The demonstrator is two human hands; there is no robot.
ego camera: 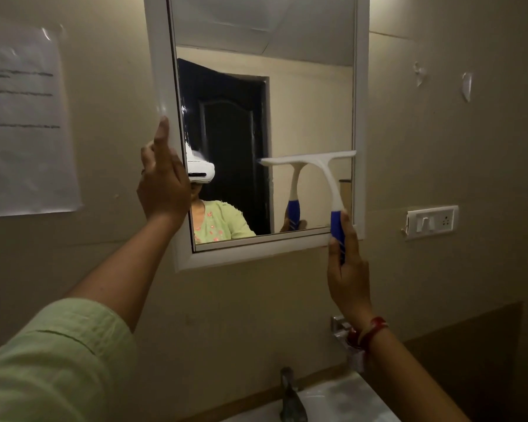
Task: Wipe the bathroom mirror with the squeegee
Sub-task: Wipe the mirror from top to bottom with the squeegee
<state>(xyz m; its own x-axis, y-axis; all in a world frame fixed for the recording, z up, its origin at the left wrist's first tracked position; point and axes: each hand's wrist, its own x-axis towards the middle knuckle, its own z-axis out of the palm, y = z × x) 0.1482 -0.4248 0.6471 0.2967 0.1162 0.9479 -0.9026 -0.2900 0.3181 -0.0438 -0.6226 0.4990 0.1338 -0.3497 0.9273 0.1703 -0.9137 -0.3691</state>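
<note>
Right hand (346, 269) wrapped round blue squeegee (323, 175) handle, blade flat against lower right of mirror (302, 102) glass for wiping, left hand (162, 184) spread open, bracing white frame (162, 71) to steady it.

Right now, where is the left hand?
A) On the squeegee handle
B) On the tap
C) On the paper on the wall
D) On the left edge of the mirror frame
D: the left hand rests against the left side of the mirror frame, while the right hand holds the squeegee.
</note>
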